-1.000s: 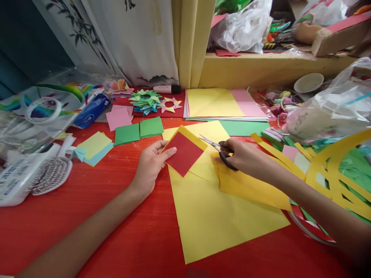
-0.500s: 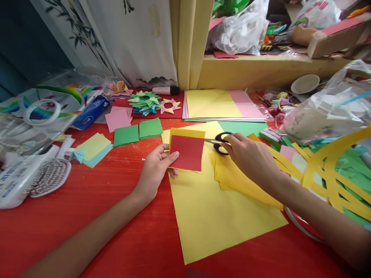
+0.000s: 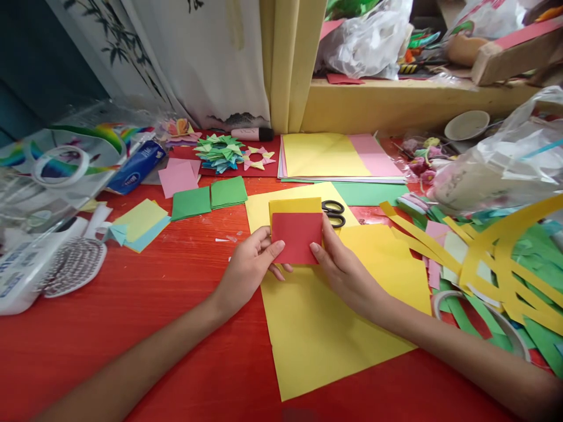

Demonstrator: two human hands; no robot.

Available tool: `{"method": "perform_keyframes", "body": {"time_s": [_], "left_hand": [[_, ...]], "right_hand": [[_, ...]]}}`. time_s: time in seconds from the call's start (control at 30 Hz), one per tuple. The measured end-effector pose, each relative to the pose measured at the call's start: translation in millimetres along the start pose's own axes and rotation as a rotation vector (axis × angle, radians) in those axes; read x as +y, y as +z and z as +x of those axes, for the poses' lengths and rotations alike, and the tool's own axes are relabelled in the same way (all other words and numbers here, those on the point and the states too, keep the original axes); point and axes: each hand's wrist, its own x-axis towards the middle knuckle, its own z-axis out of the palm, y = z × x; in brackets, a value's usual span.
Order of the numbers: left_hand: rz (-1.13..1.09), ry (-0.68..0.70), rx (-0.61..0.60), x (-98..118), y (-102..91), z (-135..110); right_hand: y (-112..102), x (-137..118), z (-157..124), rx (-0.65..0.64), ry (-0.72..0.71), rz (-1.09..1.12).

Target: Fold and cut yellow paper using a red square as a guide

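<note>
A small red paper square (image 3: 297, 237) lies against a slightly larger yellow square (image 3: 294, 206) behind it. My left hand (image 3: 248, 272) pinches their left edge, and my right hand (image 3: 347, 272) pinches their right edge. Both hold the pair just above a large yellow sheet (image 3: 325, 328) on the red table (image 3: 176, 328). Black-handled scissors (image 3: 333, 212) lie on the table just behind my right hand, with no hand on them. A darker yellow sheet (image 3: 387, 258) lies to the right, partly under my right forearm.
Green paper squares (image 3: 209, 198), a pink square (image 3: 178, 177) and pale yellow and blue squares (image 3: 138, 223) lie at left. Folded paper stars (image 3: 222, 152) and a stack of sheets (image 3: 338, 157) lie behind. Yellow strips and scraps (image 3: 497, 258) pile at right. A tape roll (image 3: 59, 166) is far left.
My right hand put the scissors down behind the sheets and came over to grip the right edge of the squares. The squares turned from tilted to straight and moved slightly right.
</note>
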Motion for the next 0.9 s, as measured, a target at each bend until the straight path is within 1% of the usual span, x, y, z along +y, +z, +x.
{"method": "perform_keyframes", "body": {"time_s": [0.07, 0.2, 0.27, 0.4, 0.47, 0.53, 0.63, 0.73, 0.9], "left_hand": [[-0.004, -0.001, -0.014, -1, 0.0, 0], [0.051, -0.001, -0.042, -4, -0.6, 2], [0.127, 0.014, 0.004, -4, -1.6, 3], [0.311, 0.131, 0.185, -2, -6.4, 5], [0.377, 0.176, 0.21, -1, -9.2, 6], [0.411, 0.187, 0.199, 1, -11.3, 6], [0.393, 0.166, 0.17, 1, -12.5, 6], [0.317, 0.147, 0.176, 1, -12.4, 6], [0.203, 0.097, 0.209, 1, -13.0, 7]], "right_hand": [[0, 2, 0, 0.007, 0.015, 0.09], [-1, 2, 2, -0.038, 0.018, 0.336], [-3, 2, 4, -0.041, 0.037, 0.41], [-5, 6, 5, -0.053, 0.048, 0.462], [-5, 8, 6, -0.068, 0.046, 0.474], [-4, 9, 5, -0.077, 0.053, 0.481], [-5, 8, 5, -0.11, 0.073, 0.491], [-7, 7, 6, -0.162, 0.093, 0.515], [-10, 9, 8, -0.169, 0.111, 0.561]]}}
